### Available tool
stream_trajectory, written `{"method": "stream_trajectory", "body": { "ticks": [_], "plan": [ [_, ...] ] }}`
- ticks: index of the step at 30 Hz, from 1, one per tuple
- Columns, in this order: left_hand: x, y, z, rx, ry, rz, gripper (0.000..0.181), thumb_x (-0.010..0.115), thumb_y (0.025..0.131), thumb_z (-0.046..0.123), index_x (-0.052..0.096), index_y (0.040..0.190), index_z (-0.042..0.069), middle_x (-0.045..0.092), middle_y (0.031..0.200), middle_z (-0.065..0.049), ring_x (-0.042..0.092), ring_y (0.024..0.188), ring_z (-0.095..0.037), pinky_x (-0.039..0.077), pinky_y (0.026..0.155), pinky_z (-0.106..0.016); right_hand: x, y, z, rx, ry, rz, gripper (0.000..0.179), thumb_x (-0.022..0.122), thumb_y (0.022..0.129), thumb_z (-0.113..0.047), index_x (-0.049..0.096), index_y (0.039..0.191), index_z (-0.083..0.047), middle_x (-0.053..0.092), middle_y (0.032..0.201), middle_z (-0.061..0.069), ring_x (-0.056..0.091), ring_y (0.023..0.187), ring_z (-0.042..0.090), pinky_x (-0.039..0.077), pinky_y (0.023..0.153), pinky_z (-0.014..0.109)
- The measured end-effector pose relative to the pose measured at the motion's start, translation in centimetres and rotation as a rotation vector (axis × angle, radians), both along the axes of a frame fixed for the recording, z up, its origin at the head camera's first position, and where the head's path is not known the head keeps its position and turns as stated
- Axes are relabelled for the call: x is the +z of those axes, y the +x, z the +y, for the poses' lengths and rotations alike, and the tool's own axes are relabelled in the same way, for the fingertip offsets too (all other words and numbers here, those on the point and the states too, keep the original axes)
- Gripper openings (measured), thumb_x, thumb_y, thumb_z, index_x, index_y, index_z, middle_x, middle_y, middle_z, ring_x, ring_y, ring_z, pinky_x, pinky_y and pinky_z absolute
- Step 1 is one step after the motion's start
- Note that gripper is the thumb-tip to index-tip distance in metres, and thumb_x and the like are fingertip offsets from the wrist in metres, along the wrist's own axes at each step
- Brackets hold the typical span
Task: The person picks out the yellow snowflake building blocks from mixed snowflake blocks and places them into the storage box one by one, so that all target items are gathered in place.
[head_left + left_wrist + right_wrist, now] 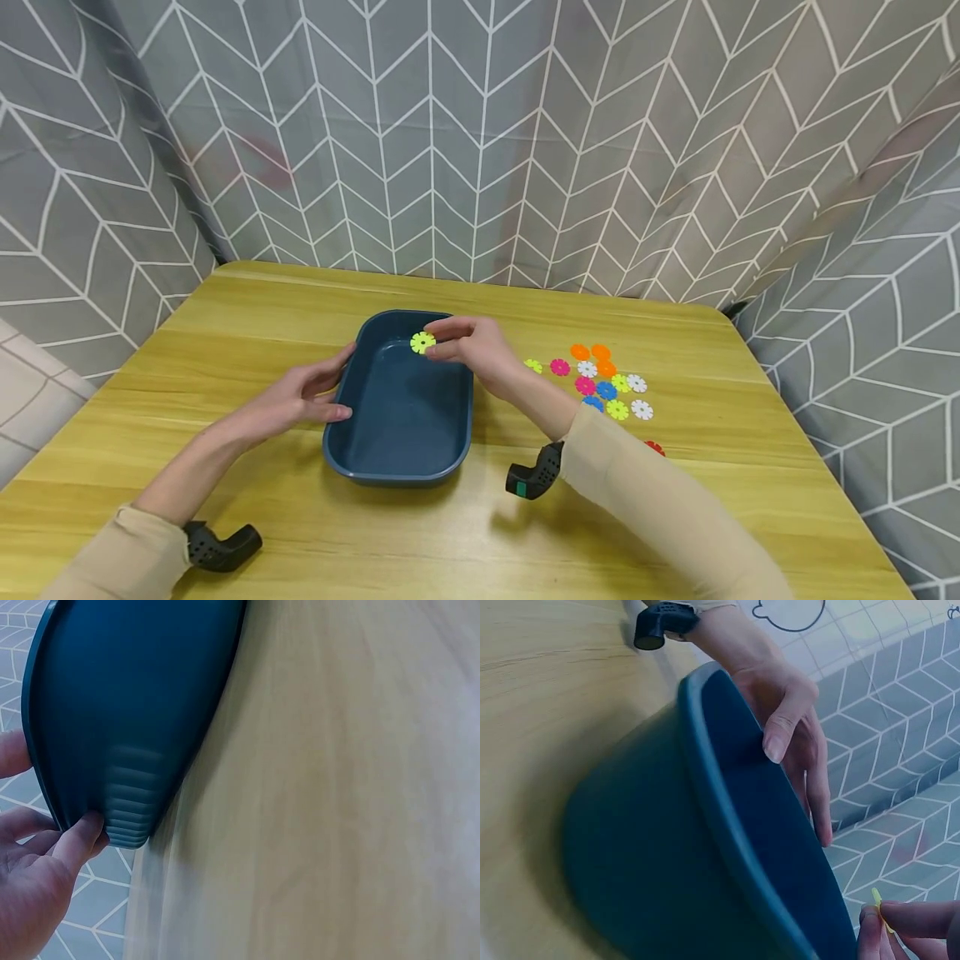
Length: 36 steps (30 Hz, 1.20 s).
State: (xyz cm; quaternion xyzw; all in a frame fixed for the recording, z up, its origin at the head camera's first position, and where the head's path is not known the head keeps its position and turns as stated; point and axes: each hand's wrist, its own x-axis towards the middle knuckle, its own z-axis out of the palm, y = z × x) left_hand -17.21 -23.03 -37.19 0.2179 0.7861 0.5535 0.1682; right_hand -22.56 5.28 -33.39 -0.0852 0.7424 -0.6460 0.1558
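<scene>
A dark blue plastic basin [397, 425] stands on the wooden table. My left hand [307, 392] grips its left rim, thumb over the edge and fingers along the outside; the right wrist view shows this left hand [784, 712] across the basin [645, 825]. Over the basin's far part, my right hand [480, 354] pinches a yellow-green snowflake disc [423, 342] between thumb and fingers. That disc [877, 897] appears edge-on in the right wrist view. No other disc shows inside the basin in the head view.
Right of the basin, several snowflake discs lie loose, among them an orange disc [580, 352], a pink disc [559, 367], a blue disc [606, 390] and a white disc [642, 409]. A red disc [655, 447] is partly behind the right sleeve. Patterned curtains [480, 150] border the table.
</scene>
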Motion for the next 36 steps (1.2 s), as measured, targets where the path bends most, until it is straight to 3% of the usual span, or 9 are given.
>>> {"method": "stream_trajectory", "body": {
  "ticks": [11,19,29,36],
  "plan": [
    [-0.1,0.0,0.0,-0.01,0.02,-0.009,0.091,0.068,0.093,0.01,0.006,0.159,0.001,0.005,0.166,-0.021,0.01,0.15,-0.045,0.038,0.102,-0.011,-0.2,-1.1,-3.2,-0.019,-0.116,-0.096,0.035,0.07,0.088,0.005,0.067,0.123,0.004,0.066,0.125,0.016,0.073,0.099,0.025,0.056,0.095,0.037],
    [-0.1,0.0,0.0,-0.005,-0.005,-0.003,0.091,0.068,0.093,0.014,0.007,0.16,0.003,0.007,0.167,-0.02,0.012,0.15,-0.044,0.038,0.104,-0.014,-0.2,-1.8,-5.2,-0.087,-0.207,-0.179,0.035,0.068,0.088,0.008,0.067,0.123,0.006,0.066,0.122,0.016,0.073,0.098,0.028,0.056,0.095,0.039],
    [0.1,0.1,0.2,-0.011,0.002,-0.011,0.091,0.068,0.094,0.013,0.006,0.16,0.001,0.007,0.166,-0.022,0.011,0.15,-0.045,0.039,0.104,-0.015,-1.6,-2.6,-5.9,-0.146,-0.196,-0.184,0.033,0.069,0.087,0.01,0.069,0.119,0.006,0.067,0.118,0.015,0.074,0.098,0.029,0.059,0.087,0.035],
    [0.2,0.1,0.2,-0.007,-0.001,-0.014,0.092,0.068,0.093,0.012,0.006,0.16,0.002,0.007,0.166,-0.021,0.012,0.15,-0.044,0.038,0.105,-0.016,-2.6,-2.9,-6.2,-0.133,-0.177,-0.158,0.032,0.069,0.086,0.01,0.07,0.117,0.006,0.07,0.112,0.018,0.074,0.095,0.029,0.059,0.087,0.035]
  ]
}}
